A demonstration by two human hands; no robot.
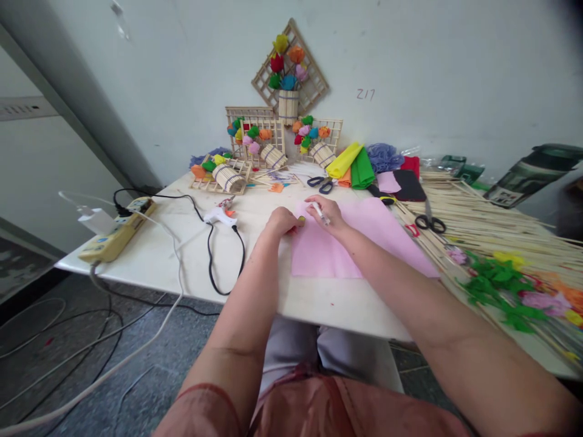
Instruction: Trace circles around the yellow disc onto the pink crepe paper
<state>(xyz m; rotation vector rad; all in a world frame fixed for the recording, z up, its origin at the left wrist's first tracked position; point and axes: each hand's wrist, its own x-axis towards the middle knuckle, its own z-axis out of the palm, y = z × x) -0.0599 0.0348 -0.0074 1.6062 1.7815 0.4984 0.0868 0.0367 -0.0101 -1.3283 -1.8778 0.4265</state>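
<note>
A pink paper sheet (355,243) lies flat on the white table (182,249) in front of me. My left hand (283,221) rests on the sheet's near-left corner with its fingers curled, pressing something small and yellow against the paper. My right hand (325,214) sits at the sheet's far-left edge and grips a white pen (320,213), tip down on the paper. The two hands are close together, almost touching.
A white glue gun (220,215) with a black cord lies left of my hands, a yellow power strip (116,233) at the left edge. Scissors (320,182), folded coloured paper (355,165), stick-and-paper-flower crafts (273,152) stand behind; bamboo sticks (483,224), black scissors (430,222) and paper flowers (510,279) on the right.
</note>
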